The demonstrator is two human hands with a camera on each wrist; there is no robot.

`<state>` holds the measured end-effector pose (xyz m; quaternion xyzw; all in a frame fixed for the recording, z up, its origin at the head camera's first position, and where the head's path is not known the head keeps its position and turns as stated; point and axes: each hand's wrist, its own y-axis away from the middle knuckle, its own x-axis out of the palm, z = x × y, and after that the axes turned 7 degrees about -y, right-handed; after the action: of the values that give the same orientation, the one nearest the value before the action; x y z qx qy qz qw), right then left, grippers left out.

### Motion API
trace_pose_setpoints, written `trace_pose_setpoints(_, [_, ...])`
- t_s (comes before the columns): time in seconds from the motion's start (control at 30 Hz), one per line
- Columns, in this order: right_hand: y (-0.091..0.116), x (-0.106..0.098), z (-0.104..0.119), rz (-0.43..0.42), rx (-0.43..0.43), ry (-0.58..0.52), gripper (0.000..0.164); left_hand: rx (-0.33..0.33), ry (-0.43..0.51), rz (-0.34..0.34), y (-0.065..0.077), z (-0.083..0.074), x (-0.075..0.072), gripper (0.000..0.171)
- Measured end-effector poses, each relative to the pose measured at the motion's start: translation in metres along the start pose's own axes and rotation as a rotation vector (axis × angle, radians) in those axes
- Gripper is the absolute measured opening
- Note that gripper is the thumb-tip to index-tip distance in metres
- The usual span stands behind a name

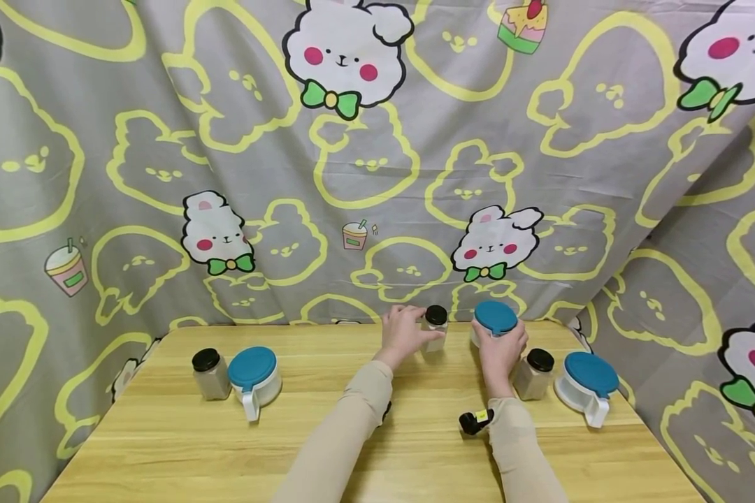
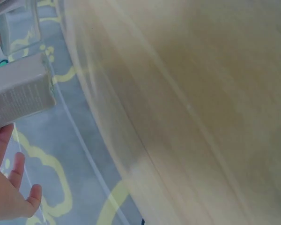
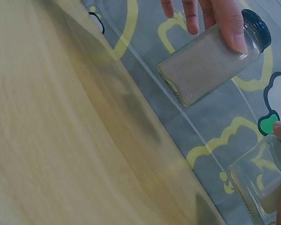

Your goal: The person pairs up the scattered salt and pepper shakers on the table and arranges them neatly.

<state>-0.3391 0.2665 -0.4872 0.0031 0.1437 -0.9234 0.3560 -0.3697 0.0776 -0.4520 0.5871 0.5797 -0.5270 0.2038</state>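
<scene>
In the head view my left hand (image 1: 405, 335) grips a square glass jar (image 1: 436, 318) with a black screw lid and pale powder inside. The right wrist view shows this jar (image 3: 201, 65) tilted, its base raised off the table and the thumb along its side. My right hand (image 1: 502, 349) holds a clear jar with a blue lid (image 1: 495, 318) by its near side. Its glass body (image 3: 260, 176) shows partly in the right wrist view, with pale contents low inside; the hand covers the rest. The two held jars are apart, side by side near the table's back edge.
On the left stand another black-lidded jar (image 1: 210, 375) and a blue-lidded jar with a white handle (image 1: 254, 377). A similar black-lidded jar (image 1: 533, 375) and blue-lidded jar (image 1: 587, 384) stand right of my right forearm. A patterned curtain (image 1: 377, 175) hangs behind the wooden table (image 1: 314, 384).
</scene>
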Motion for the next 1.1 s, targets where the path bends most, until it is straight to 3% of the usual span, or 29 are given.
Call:
trace_pose_setpoints(0.37, [0.009,-0.003,0.000,0.019,-0.028,-0.013,0.093,0.039,-0.038,-0.018,0.002,0.007,-0.009,0.070])
trace_pose_setpoints(0.83, [0.025,-0.004,0.003,0.073,-0.037,0.026,0.094,0.093,-0.014,-0.064,0.012,0.013,-0.016,0.067])
trace_pose_setpoints(1.1, [0.034,-0.003,0.005,0.098,-0.032,-0.001,0.093,0.076,0.026,-0.026,0.017,0.018,-0.020,0.069])
